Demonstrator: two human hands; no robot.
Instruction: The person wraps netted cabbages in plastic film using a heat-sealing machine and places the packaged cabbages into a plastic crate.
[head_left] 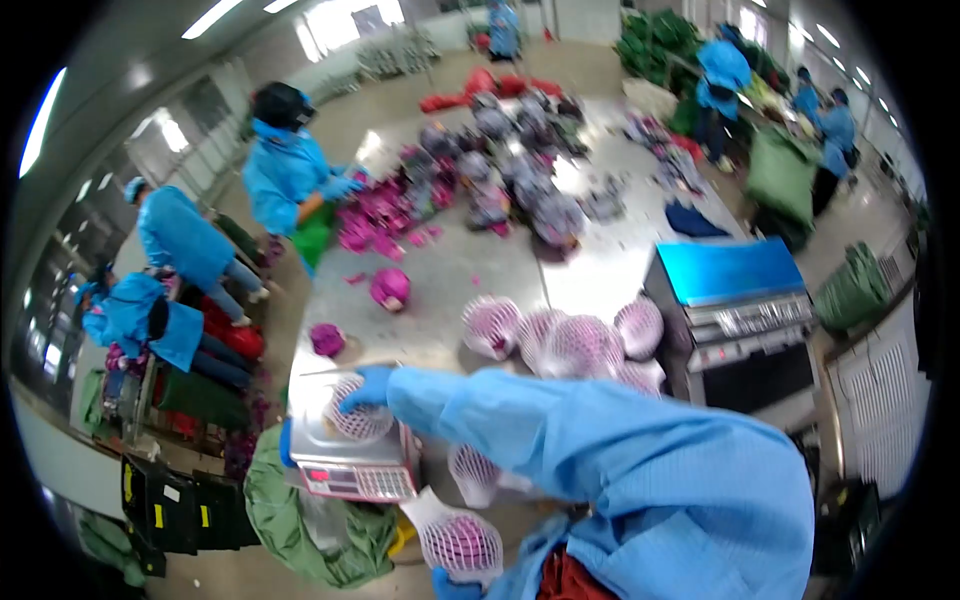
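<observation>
My right hand (368,390), in a blue glove, reaches across to the scale (350,484). Its fingers curl over a red cabbage in a white foam net (358,418) that sits on the metal pan. Low in the view, another netted red cabbage (462,545) is held by my left hand (456,584), of which only a gloved part shows at the bottom edge. The loose end of that net points up toward the scale. Several more netted cabbages (580,346) stand on the metal table (440,290) beyond my right sleeve.
Bare red cabbages (390,289) lie near the scale, and a large heap (500,180) covers the far table. A blue-topped machine (735,300) stands at the right. A co-worker (290,180) handles leaves at the left. A green sack (320,530) hangs below the scale.
</observation>
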